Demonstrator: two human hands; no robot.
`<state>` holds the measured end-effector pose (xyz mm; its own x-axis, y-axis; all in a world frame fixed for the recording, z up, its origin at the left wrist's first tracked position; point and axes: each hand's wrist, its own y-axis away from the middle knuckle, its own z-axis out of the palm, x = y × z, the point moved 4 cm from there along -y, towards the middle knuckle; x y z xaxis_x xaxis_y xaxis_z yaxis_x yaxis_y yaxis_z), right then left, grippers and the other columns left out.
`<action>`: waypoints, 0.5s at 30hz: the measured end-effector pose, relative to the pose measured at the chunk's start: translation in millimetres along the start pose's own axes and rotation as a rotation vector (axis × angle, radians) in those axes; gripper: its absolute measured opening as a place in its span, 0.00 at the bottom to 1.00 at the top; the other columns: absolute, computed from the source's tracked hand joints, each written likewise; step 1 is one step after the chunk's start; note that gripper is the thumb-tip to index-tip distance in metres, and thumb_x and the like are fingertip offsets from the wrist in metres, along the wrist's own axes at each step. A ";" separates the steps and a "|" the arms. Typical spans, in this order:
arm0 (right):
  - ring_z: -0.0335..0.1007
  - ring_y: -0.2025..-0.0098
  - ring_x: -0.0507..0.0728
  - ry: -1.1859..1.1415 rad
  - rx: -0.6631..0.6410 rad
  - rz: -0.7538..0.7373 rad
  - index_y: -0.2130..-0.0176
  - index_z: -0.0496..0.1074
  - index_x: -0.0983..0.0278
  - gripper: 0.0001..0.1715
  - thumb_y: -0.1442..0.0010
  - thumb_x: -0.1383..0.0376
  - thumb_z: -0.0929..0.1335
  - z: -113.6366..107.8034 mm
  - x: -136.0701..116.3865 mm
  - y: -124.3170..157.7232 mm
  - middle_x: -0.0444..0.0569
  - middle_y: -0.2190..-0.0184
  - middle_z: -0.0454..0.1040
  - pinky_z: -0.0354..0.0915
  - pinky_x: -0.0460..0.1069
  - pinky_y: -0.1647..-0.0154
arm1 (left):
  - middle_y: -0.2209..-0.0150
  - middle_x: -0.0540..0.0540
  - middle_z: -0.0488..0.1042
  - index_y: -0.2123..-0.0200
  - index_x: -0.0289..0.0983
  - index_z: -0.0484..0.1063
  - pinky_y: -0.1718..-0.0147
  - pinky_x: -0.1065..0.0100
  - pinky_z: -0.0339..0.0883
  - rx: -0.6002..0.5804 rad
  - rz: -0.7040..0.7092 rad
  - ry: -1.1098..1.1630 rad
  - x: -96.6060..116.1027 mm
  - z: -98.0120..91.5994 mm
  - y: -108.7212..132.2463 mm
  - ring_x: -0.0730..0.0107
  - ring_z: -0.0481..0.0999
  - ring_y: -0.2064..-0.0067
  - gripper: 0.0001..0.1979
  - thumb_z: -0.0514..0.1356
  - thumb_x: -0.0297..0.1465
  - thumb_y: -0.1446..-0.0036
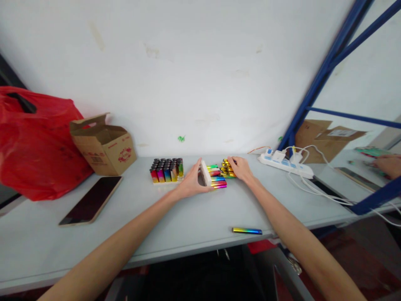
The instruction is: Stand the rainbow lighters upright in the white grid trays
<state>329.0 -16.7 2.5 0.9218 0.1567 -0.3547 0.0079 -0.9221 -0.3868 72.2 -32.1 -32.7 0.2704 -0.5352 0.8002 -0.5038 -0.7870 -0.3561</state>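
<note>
Near the wall, my left hand [192, 182] grips a white tray [206, 173] tipped on its side, thumb at the lower end and fingers at the upper end. Shiny multicoloured lighters [218, 182] lie sideways, their ends toward the tray. At their right, my right hand [239, 167] has its fingers closed on several gold-coloured lighters [227, 169]. Left of my hands stands a group of upright lighters [166, 172] with black tops in a pale holder. A single yellow-blue lighter [247, 230] lies near the table's front edge.
At the left are a red plastic bag [40, 146], an open cardboard box [105, 146] and a phone [90, 200]. A power strip [286, 164] with white cables lies at the right, beside a blue metal frame [313, 94]. Another person's hand [390, 164] shows at the far right.
</note>
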 end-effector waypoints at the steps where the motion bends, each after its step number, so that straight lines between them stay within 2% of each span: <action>1: 0.73 0.61 0.59 0.038 -0.007 -0.026 0.65 0.79 0.65 0.31 0.21 0.55 0.57 -1.6 2.0 1.2 0.55 0.64 0.81 0.62 0.50 0.56 | 0.23 0.29 0.52 0.20 0.40 0.36 0.28 0.43 0.59 0.004 0.005 -0.007 0.0 -0.2 -0.2 0.40 0.65 0.27 0.72 0.79 0.47 0.55; 5: 0.75 0.56 0.60 0.143 -0.052 -0.055 0.57 0.81 0.65 0.27 0.21 0.54 0.59 -2.6 3.3 7.0 0.56 0.57 0.81 0.63 0.50 0.53 | 0.24 0.29 0.54 0.20 0.37 0.39 0.27 0.43 0.56 0.013 0.018 -0.087 3.0 -1.5 0.1 0.40 0.62 0.26 0.70 0.78 0.48 0.54; 8: 0.75 0.53 0.61 0.168 -0.109 -0.074 0.53 0.82 0.64 0.28 0.21 0.53 0.58 -2.2 -9.0 8.1 0.58 0.55 0.80 0.65 0.51 0.50 | 0.23 0.29 0.54 0.20 0.38 0.39 0.26 0.43 0.54 -0.008 0.015 -0.133 6.3 -2.3 2.0 0.40 0.60 0.25 0.68 0.76 0.50 0.51; 10: 0.75 0.50 0.63 0.122 -0.081 -0.116 0.50 0.81 0.63 0.27 0.21 0.53 0.58 -11.2 -19.8 11.3 0.59 0.53 0.79 0.65 0.54 0.46 | 0.23 0.29 0.51 0.20 0.38 0.38 0.25 0.44 0.52 -0.022 0.011 -0.146 7.9 -3.4 3.6 0.40 0.58 0.24 0.67 0.75 0.51 0.50; 11: 0.74 0.49 0.64 0.078 -0.005 -0.132 0.49 0.80 0.63 0.28 0.21 0.53 0.58 -21.3 -22.7 16.5 0.59 0.52 0.79 0.65 0.55 0.44 | 0.22 0.30 0.50 0.20 0.38 0.37 0.25 0.45 0.52 -0.028 0.010 -0.152 8.9 -4.2 4.4 0.40 0.57 0.24 0.67 0.74 0.51 0.49; 13: 0.72 0.47 0.64 -0.029 0.269 -0.141 0.49 0.79 0.63 0.29 0.21 0.52 0.55 -51.7 -18.2 41.3 0.60 0.51 0.77 0.65 0.58 0.42 | 0.21 0.31 0.48 0.20 0.40 0.37 0.25 0.46 0.50 -0.043 0.006 -0.171 11.4 -5.8 5.4 0.41 0.55 0.23 0.67 0.74 0.52 0.49; 15: 0.71 0.49 0.65 -0.102 0.600 -0.105 0.56 0.77 0.62 0.31 0.21 0.52 0.52 -84.4 3.0 90.8 0.59 0.56 0.75 0.65 0.61 0.43 | 0.21 0.33 0.47 0.20 0.41 0.37 0.24 0.46 0.49 -0.070 -0.005 -0.209 15.0 -6.8 5.6 0.40 0.52 0.22 0.68 0.74 0.55 0.50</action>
<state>365.2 -129.8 38.2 0.8860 0.2963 -0.3568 -0.1500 -0.5449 -0.8250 67.8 -42.4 -19.5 0.4333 -0.5892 0.6820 -0.5557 -0.7704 -0.3125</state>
